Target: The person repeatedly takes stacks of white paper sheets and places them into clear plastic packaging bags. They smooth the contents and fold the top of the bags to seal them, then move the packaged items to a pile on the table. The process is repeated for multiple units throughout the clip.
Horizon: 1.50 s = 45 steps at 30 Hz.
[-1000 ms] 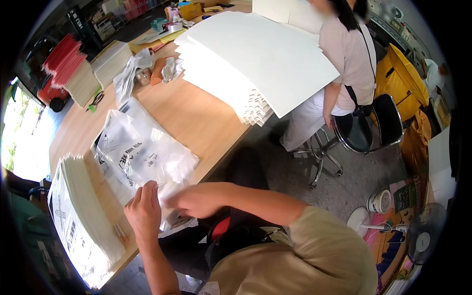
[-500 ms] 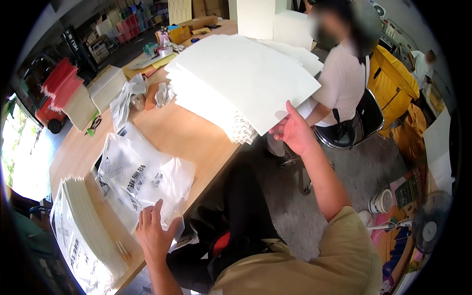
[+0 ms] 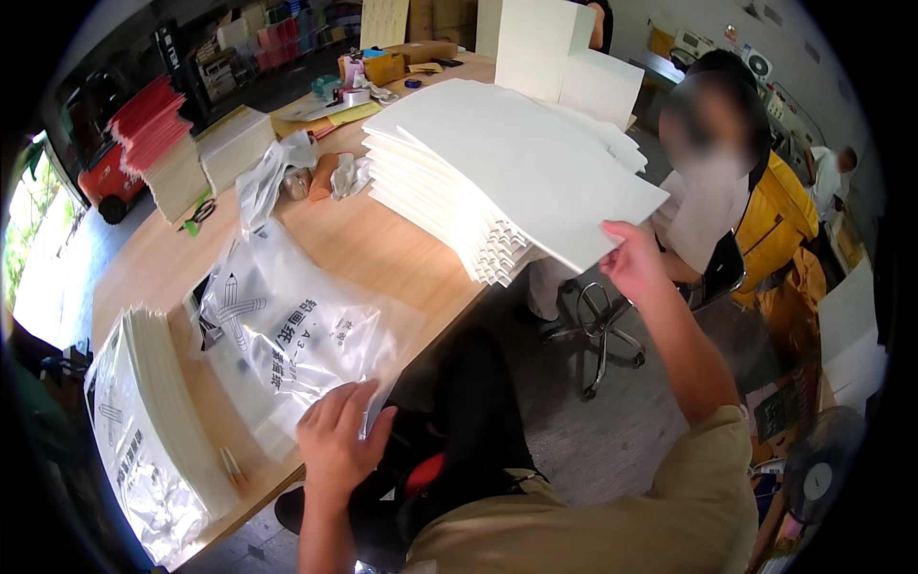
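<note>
A tall stack of large white paper sheets (image 3: 430, 191) stands on the wooden table, its layers staggered at the near edge. My right hand (image 3: 639, 263) pinches the near right corner of the top sheets (image 3: 564, 182), thumb above and fingers mostly hidden below. That corner juts past the stack toward me. A clear printed plastic bag (image 3: 306, 330) lies flat at the table's near edge. My left hand (image 3: 339, 435) is at the bag's near edge, fingers bent over the plastic and thumb held apart from them.
A bagged paper stack (image 3: 167, 430) stands at the near left, beside thin sticks (image 3: 232, 466). Scissors (image 3: 199, 215), red-topped stacks (image 3: 158, 139) and crumpled plastic (image 3: 273, 177) lie farther back. A seated person (image 3: 708, 182) is right of the stack; a wheeled chair base (image 3: 601, 330) stands below.
My right hand has closed on the corner of the top sheets, which now reaches farther right. My left hand's fingers have bent at the bag's edge. The seated person has turned. The view has shifted.
</note>
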Each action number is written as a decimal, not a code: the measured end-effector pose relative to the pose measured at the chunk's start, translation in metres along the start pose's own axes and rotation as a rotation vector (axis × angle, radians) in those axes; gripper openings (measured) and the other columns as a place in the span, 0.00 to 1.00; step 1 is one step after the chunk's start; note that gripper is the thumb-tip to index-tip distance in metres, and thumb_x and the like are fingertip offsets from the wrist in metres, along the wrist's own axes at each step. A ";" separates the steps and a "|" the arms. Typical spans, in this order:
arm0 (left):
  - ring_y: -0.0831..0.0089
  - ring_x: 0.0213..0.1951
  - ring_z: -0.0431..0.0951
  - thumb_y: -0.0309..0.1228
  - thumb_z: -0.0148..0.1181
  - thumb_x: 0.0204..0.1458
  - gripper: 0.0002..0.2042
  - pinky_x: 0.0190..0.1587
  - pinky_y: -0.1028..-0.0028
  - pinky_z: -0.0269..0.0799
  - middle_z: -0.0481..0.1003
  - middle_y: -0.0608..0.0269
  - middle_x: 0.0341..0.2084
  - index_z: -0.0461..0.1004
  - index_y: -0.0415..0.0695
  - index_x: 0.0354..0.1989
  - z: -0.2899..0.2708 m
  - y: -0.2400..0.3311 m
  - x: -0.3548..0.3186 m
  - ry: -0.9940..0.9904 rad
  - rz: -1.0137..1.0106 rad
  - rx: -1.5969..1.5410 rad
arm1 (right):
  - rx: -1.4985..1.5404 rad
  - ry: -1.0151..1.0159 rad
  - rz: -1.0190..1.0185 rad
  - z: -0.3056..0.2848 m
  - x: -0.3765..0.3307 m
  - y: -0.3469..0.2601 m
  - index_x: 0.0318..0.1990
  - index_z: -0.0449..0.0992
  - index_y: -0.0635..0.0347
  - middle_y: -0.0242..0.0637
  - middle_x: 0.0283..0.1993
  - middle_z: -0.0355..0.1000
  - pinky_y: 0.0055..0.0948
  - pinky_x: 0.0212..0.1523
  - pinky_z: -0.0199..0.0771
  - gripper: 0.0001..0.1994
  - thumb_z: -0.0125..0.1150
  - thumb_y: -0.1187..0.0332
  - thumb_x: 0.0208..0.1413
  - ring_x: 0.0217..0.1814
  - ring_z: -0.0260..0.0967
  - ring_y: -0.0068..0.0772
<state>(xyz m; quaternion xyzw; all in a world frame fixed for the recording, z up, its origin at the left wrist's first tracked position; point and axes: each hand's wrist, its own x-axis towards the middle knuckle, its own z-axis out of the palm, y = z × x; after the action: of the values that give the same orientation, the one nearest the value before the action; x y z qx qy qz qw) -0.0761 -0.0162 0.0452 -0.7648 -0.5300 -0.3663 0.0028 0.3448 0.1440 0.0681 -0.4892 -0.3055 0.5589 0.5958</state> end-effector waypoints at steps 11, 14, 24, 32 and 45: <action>0.69 0.45 0.78 0.33 0.60 0.60 0.21 0.43 0.73 0.75 0.76 0.59 0.47 0.66 0.40 0.60 0.089 0.026 0.082 -0.265 -0.505 -1.544 | 0.074 0.008 -0.375 0.026 -0.091 0.014 0.48 0.68 0.70 0.44 0.34 0.73 0.32 0.19 0.70 0.16 0.58 0.68 0.58 0.24 0.70 0.32; 0.66 0.50 0.76 0.31 0.57 0.62 0.23 0.47 0.69 0.76 0.73 0.57 0.51 0.61 0.40 0.63 0.095 0.040 0.104 -0.216 -0.678 -1.874 | 0.208 0.108 -0.393 0.028 -0.127 0.051 0.54 0.66 0.75 0.48 0.46 0.73 0.33 0.38 0.81 0.21 0.59 0.71 0.56 0.42 0.77 0.39; 0.68 0.55 0.72 0.14 0.51 0.57 0.26 0.59 0.69 0.66 0.70 0.57 0.56 0.59 0.40 0.65 0.099 0.003 0.028 0.353 -0.677 -1.584 | -0.737 -0.498 -0.949 -0.013 -0.211 0.152 0.64 0.64 0.63 0.42 0.55 0.71 0.38 0.57 0.71 0.34 0.69 0.62 0.50 0.58 0.70 0.37; 0.70 0.53 0.72 0.19 0.59 0.52 0.24 0.56 0.69 0.68 0.73 0.57 0.51 0.64 0.36 0.59 0.066 -0.054 -0.026 0.351 -0.645 -1.447 | 0.447 -0.830 0.150 -0.028 -0.090 0.135 0.70 0.57 0.64 0.47 0.66 0.65 0.46 0.65 0.65 0.43 0.43 0.34 0.60 0.68 0.63 0.45; 0.67 0.50 0.72 0.19 0.57 0.57 0.21 0.56 0.67 0.67 0.72 0.56 0.49 0.62 0.35 0.59 0.050 -0.026 -0.107 0.168 -0.299 -0.877 | -0.365 -0.401 -0.078 0.030 -0.119 0.153 0.48 0.76 0.67 0.31 0.41 0.77 0.26 0.44 0.72 0.12 0.58 0.68 0.63 0.42 0.72 0.21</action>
<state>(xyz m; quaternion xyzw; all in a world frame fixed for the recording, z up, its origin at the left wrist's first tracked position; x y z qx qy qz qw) -0.0877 -0.0714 -0.0616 -0.5767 -0.4277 -0.6125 -0.3307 0.2386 0.0207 -0.0412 -0.4559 -0.5316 0.5571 0.4463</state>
